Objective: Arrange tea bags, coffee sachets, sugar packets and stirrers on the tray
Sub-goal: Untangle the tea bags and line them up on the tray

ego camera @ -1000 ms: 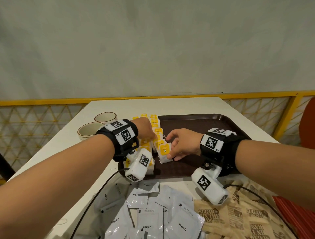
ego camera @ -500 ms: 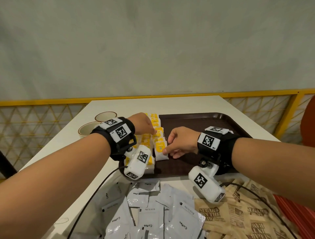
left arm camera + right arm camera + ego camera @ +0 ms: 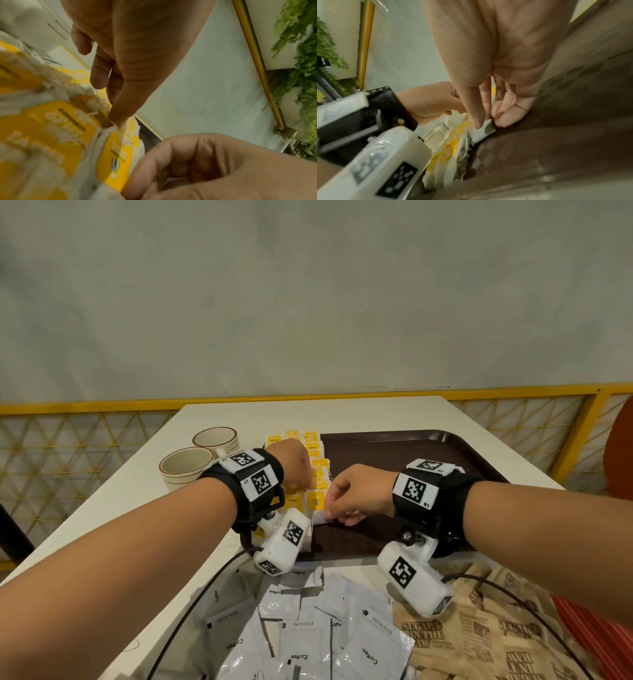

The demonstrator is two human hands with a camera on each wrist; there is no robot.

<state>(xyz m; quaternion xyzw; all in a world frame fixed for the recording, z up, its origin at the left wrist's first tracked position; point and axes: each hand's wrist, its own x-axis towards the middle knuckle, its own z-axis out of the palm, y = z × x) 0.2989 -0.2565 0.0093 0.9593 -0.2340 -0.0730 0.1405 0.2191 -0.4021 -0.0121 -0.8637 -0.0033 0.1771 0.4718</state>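
Observation:
Yellow-and-white tea bags [image 3: 313, 453] lie in rows along the left side of the dark brown tray [image 3: 394, 450]. My left hand [image 3: 298, 474] is over the rows, and one fingertip [image 3: 118, 119] presses down on the bags. My right hand [image 3: 330, 510] pinches the white edge of the nearest tea bag [image 3: 317, 503] between thumb and fingers, flat against the row. The right wrist view shows that pinch [image 3: 485, 121] on the bag's corner [image 3: 485, 129], just above the tray floor [image 3: 556, 148]. No stirrers are in view.
White coffee sachets [image 3: 308, 638] and brown sugar packets [image 3: 479, 638] lie piled on the white table [image 3: 137, 508] in front of the tray. Two cups [image 3: 186, 465] [image 3: 215, 438] stand left of the tray. A yellow railing [image 3: 85, 405] runs behind the table.
My right hand has slid its tea bag a little left, up against the row. My left hand has stayed over the rows.

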